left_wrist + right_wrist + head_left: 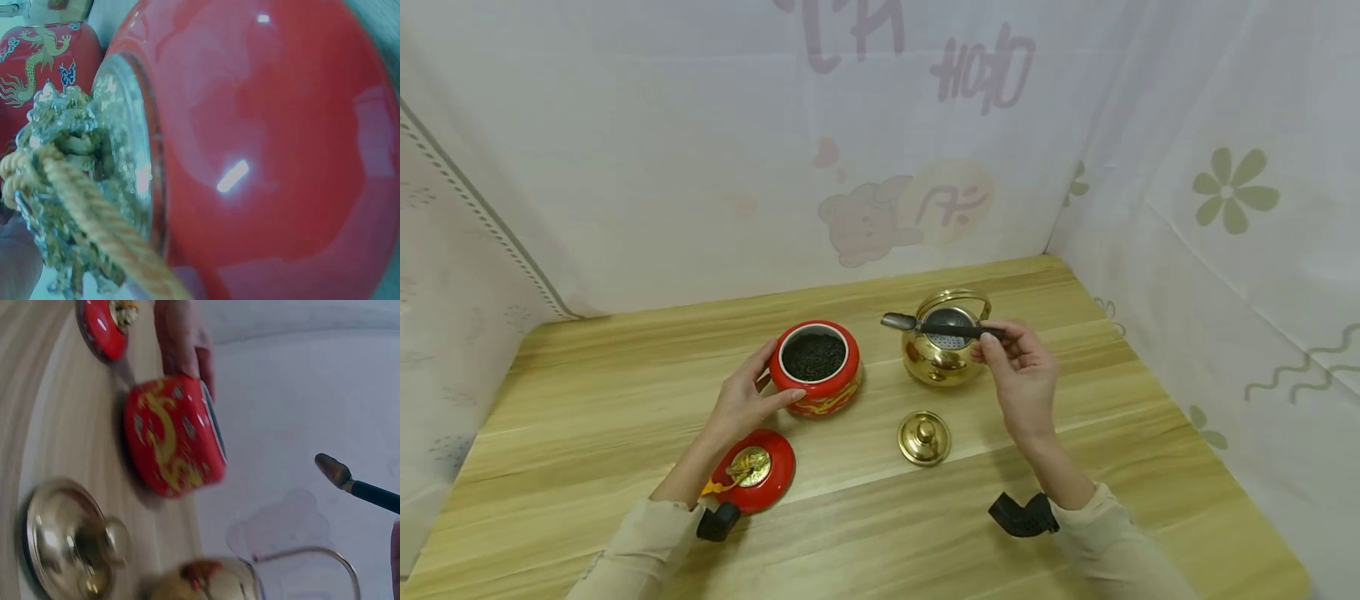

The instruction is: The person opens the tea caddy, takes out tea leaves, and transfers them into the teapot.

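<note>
My left hand [747, 395] grips the side of a red tea jar [825, 402], its thumb along the front and its fingers at the left rim. The jar bears a gold dragon and contains dark loose tea leaves [813, 357]. Between thumb and fingers, my right hand [1024, 375] pinches the dark handle of a tea scoop [955, 330]. The scoop extends leftward above a gold teapot [942, 364], whose open mouth shows a perforated strainer [950, 340]. In the right wrist view, the scoop's metal head [333, 470] is visible against the backdrop.
The jar's red lid [778, 468], with a gold knob and yellow cord, lies below my left forearm. A gold teapot lid [924, 438] lies in front of the teapot. The arched handle [957, 293] stands up over the pot. Patterned cloth [685, 183] borders the wooden table [865, 533].
</note>
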Demonstrator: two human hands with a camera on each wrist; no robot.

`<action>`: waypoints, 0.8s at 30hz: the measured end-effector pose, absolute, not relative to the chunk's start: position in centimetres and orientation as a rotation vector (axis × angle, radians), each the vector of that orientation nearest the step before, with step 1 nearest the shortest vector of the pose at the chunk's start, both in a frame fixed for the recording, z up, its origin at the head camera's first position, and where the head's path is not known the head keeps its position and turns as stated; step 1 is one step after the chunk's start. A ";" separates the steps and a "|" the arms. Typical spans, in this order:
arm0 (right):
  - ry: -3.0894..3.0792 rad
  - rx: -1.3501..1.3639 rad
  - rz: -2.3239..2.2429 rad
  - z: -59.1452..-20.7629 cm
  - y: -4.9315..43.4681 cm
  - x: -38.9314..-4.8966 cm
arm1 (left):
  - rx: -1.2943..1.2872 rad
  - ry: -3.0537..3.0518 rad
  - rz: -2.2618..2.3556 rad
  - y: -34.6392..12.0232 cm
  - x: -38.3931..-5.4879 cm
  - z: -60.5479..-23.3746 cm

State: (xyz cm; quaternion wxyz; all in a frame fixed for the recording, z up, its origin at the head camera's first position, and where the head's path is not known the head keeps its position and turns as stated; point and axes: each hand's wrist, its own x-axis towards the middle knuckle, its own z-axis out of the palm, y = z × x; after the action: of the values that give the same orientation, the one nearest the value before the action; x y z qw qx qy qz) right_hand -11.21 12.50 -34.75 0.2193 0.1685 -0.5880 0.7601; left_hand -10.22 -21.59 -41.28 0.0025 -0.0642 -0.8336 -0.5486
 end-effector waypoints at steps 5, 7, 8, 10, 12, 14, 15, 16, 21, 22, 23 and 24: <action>-1.787 0.516 2.097 -35.9 9.5 -11.3 | -0.194 -2.620 -1.713 -21.6 -10.0 -41.3; -1.832 0.538 2.092 -36.3 8.4 -11.5 | -0.193 -2.618 -1.713 -21.7 -10.0 -41.3; -1.856 0.541 2.085 -36.4 7.9 -11.6 | -0.195 -2.615 -1.714 -21.7 -10.0 -41.3; -1.894 0.545 2.086 -36.7 6.9 -11.9 | -0.202 -2.608 -1.721 -21.7 -10.0 -41.2; -1.934 0.544 2.090 -36.9 6.1 -12.2 | -0.206 -2.604 -1.730 -21.6 -9.9 -41.2; -1.971 0.537 2.084 -37.2 5.3 -12.5 | -0.205 -2.604 -1.738 -21.6 -9.9 -41.2; -1.987 0.537 2.081 -37.3 4.9 -12.6 | -0.203 -2.603 -1.739 -21.5 -9.9 -41.2; -2.002 0.538 2.075 -37.4 4.6 -12.8 | -0.202 -2.604 -1.738 -21.5 -9.8 -41.2; -2.073 0.526 2.042 -37.9 3.2 -13.2 | -0.207 -2.604 -1.729 -21.5 -9.7 -41.1; -2.089 0.520 2.034 -38.1 3.0 -13.3 | -0.210 -2.603 -1.730 -21.5 -9.7 -41.2; -2.106 0.514 2.025 -38.2 2.8 -13.3 | -0.212 -2.600 -1.734 -21.5 -9.7 -41.2; -2.125 0.512 2.011 -38.3 2.6 -13.4 | -0.213 -2.597 -1.739 -21.5 -9.8 -41.3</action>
State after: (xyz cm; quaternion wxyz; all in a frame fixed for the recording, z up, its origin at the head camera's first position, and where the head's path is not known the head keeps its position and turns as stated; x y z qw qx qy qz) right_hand -13.39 2.62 -38.30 0.0858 0.1718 -0.7128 0.6745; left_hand -9.75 -21.47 -41.25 0.0045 -0.0681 -0.8291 -0.5550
